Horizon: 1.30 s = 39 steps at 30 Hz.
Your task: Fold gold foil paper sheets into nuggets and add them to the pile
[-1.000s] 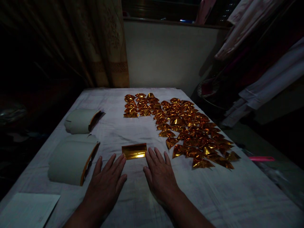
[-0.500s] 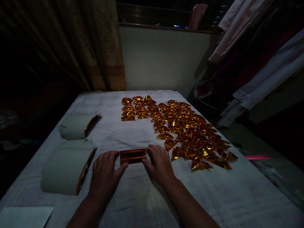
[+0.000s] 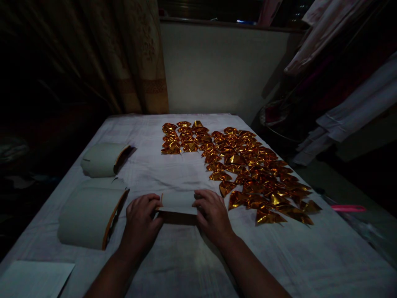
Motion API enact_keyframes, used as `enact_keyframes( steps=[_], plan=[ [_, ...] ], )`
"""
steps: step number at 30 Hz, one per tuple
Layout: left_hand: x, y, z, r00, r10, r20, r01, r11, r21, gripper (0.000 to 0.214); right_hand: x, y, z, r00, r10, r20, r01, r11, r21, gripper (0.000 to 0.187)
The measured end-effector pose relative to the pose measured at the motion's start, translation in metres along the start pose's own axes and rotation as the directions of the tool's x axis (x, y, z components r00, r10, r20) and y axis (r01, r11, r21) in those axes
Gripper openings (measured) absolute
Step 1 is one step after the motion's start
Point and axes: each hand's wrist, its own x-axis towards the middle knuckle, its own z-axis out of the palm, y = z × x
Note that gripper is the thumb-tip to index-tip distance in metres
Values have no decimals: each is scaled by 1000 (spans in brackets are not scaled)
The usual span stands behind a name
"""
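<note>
Between my hands is a small folded piece of gold foil paper [image 3: 179,202], its pale backing facing up and a dark gold strip showing along the near side. My left hand [image 3: 144,215] pinches its left end. The right end is pinched by my right hand [image 3: 213,211]. Many folded gold foil pieces [image 3: 235,161] lie in rows to the right and beyond my hands. On the left, two curved stacks of pale-backed foil sheets, a nearer one [image 3: 89,211] and a farther one [image 3: 102,159], rest on the white cloth [image 3: 145,165].
A flat pale sheet [image 3: 34,277] lies at the near left corner. Beyond the table stand a wall [image 3: 217,66] and a patterned curtain [image 3: 145,58]. Clothes [image 3: 356,107] hang at the right, above a pink handle [image 3: 349,208] beside the table edge.
The foil paper has turned from its shiny gold side to its pale backing between my hands. Both hands have shifted their grip at its ends. The view has tilted slightly.
</note>
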Motion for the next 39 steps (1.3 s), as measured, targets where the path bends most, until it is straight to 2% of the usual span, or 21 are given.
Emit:
enact_keyframes(
  steps=[6, 11, 14, 17, 20, 23, 27, 30, 33, 36, 39],
  plan=[
    [3, -8, 2, 999, 12, -42, -22, 974, -227, 13, 2, 1, -5, 997, -68, -35, 72, 989, 128, 28],
    [4, -4, 2, 993, -98, -63, 65, 914, -400, 21, 3, -2, -6, 999, -36, -25, 40, 976, 215, 28],
    [5, 4, -2, 969, -248, -15, 200, 816, -542, 26, 3, -7, -4, 998, 54, 15, -56, 955, 293, 17],
    [7, 13, -6, 919, -390, 62, 319, 641, -699, 36, 3, -13, -1, 982, 179, 57, -186, 884, 429, 13],
    [9, 17, -8, 899, -424, 111, 340, 513, -788, 47, 4, -17, -1, 973, 214, 82, -225, 828, 513, 14],
    [9, 17, -9, 891, -435, 132, 354, 482, -801, 52, 4, -18, -5, 976, 183, 114, -216, 803, 555, 17],
    [9, 13, -12, 882, -448, 147, 379, 487, -787, 58, 5, -14, -10, 978, 189, 89, -205, 787, 582, 25],
    [10, 11, -15, 902, -387, 193, 390, 537, -748, 56, 6, -10, -11, 990, 137, 16, -127, 859, 496, 28],
    [10, 11, -18, 919, -272, 285, 393, 602, -695, 49, 5, -7, -11, 997, -63, -39, 70, 969, 235, 44],
    [10, 13, -19, 921, -189, 342, 382, 617, -688, 44, 3, -9, -8, 966, -257, -25, 257, 966, -19, 50],
    [11, 13, -19, 935, -137, 327, 332, 660, -673, 41, 2, -14, -5, 925, -377, -45, 368, 920, -132, 44]
  ],
)
